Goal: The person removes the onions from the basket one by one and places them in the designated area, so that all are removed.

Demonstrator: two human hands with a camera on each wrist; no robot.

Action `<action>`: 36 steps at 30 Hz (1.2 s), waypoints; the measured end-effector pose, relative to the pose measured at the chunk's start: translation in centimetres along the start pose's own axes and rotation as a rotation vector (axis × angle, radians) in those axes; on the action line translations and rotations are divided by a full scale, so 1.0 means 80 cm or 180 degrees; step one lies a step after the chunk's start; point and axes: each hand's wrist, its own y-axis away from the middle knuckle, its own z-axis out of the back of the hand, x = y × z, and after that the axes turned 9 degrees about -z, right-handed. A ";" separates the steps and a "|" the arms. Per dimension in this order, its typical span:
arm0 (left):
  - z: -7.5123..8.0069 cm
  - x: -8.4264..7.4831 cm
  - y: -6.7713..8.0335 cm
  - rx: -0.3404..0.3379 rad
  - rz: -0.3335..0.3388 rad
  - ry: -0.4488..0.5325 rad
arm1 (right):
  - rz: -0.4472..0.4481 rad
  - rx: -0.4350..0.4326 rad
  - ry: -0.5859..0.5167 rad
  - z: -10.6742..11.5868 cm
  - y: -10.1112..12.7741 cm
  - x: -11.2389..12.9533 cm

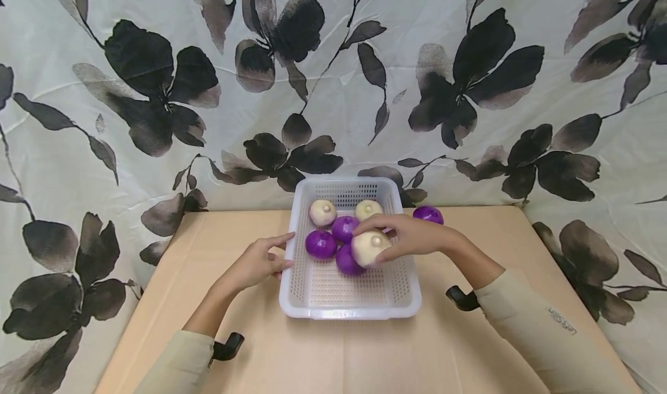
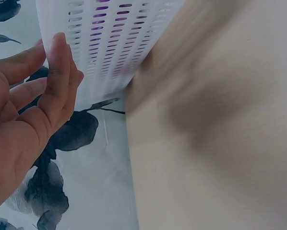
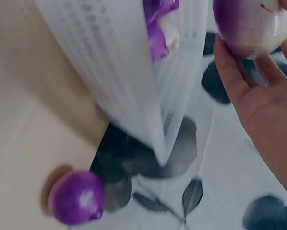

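Observation:
A white perforated basket [image 1: 312,298] sits on a tan table and holds purple onions [image 1: 321,244] and white onions [image 1: 322,212]. My right hand [image 1: 411,236] grips a white onion [image 1: 369,248] just above the pile inside the basket; in the right wrist view that held onion [image 3: 251,26] shows between the fingers. My left hand [image 1: 260,262] rests with relaxed fingers against the basket's left wall [image 2: 105,43] and holds nothing. One more purple onion [image 1: 428,214] lies on the table outside the basket's right rim, and this purple onion [image 3: 77,197] appears low in the right wrist view.
The tan table [image 1: 344,353] reaches from the basket to the near edge. A floral black-and-white cloth [image 1: 156,93] hangs behind and drapes down both sides of the table.

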 end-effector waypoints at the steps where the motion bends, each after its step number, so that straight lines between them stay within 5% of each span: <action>1: 0.000 0.000 0.000 0.0010 -0.0017 0.0003 | 0.0002 -0.0098 -0.0037 0.005 0.004 -0.004; 10: 0.000 0.002 0.001 0.0010 0.0020 0.0016 | -0.0223 -0.0908 -0.0477 0.040 0.043 -0.046; 17: 0.001 0.003 0.001 -0.0004 0.0022 0.0012 | -0.0547 -0.1389 -0.0338 0.065 0.069 -0.085; 36: -0.001 0.005 0.003 0.0038 -0.0042 0.0073 | -0.1206 -0.2265 -0.0435 0.086 0.104 -0.206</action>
